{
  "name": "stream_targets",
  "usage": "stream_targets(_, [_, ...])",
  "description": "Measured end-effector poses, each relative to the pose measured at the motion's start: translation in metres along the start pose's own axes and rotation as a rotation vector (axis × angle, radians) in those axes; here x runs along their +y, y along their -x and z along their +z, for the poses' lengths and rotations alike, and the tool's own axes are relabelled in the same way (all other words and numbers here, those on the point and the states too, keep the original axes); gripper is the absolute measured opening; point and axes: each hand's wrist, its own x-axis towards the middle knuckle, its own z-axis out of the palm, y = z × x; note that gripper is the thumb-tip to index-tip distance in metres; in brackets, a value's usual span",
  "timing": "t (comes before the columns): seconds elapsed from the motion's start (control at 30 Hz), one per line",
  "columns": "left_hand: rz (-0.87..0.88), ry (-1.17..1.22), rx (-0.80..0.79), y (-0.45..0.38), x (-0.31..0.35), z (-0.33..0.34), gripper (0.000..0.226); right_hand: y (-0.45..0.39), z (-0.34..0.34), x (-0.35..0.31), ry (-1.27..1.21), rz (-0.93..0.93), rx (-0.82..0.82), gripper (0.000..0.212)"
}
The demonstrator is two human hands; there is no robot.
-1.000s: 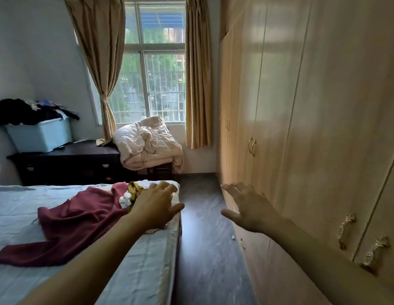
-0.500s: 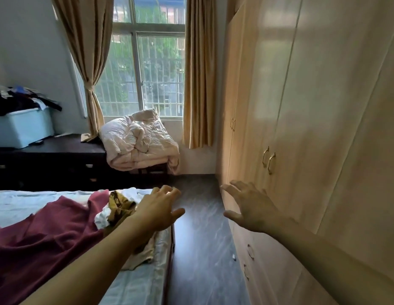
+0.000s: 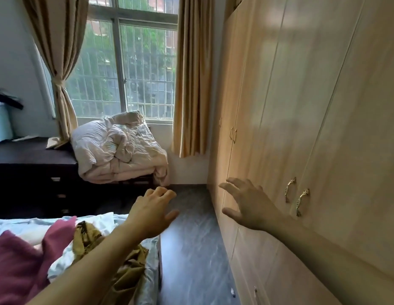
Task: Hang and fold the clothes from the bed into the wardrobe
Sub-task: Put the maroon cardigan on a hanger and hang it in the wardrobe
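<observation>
The wardrobe [image 3: 301, 106] was pale wood-grain laminate with a smooth, faintly sheened face, and its door handles [image 3: 296, 198] looked like ornate brassy metal. The maroon garment [image 3: 17, 260] was soft matt cloth; the mustard garment [image 3: 125, 271] was thinner, creased cloth. The quilt [image 3: 116, 150] was crumpled cream fabric. The dresser [image 3: 33, 168] was dark wood, the floor [image 3: 191, 238] dark and slightly glossy.
</observation>
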Motion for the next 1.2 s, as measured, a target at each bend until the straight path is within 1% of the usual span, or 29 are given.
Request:
stream_targets(0.13, [-0.032,0.019,0.022,-0.050,-0.021,0.030,0.050,-0.076,0.033,0.020,-0.076,-0.031,0.043,0.068])
stream_targets(0.3, [-0.072,-0.074,-0.010,-0.139,-0.052,0.054,0.053,-0.182,0.074,0.053,-0.122,-0.112,0.082,0.070])
stream_targets(0.53, [-0.132,-0.143,-0.040,-0.284,-0.092,0.058,0.051,-0.342,0.080,0.106,-0.224,-0.225,0.134,0.071])
stream_targets(0.63, [-0.177,-0.119,-0.019,-0.335,-0.110,0.069,0.050,-0.398,0.098,0.116,-0.238,-0.252,0.111,0.068])
stream_targets(0.83, [-0.235,-0.098,-0.111,-0.419,-0.165,0.124,0.056,-0.504,0.160,0.121,-0.221,-0.304,0.030,0.063])
stream_targets(0.97, [-0.252,-0.038,-0.059,-0.483,-0.222,0.157,0.062,-0.593,0.191,0.119,-0.165,-0.339,0.004,0.065])
stream_targets(1.1, [-0.277,-0.015,-0.053,-0.541,-0.278,0.173,0.055,-0.684,0.200,0.110,-0.120,-0.347,-0.029,0.070])
stream_targets(1.2, [-0.295,0.003,-0.023,-0.578,-0.319,0.173,0.053,-0.747,0.206,0.101,-0.085,-0.384,-0.055,0.073])
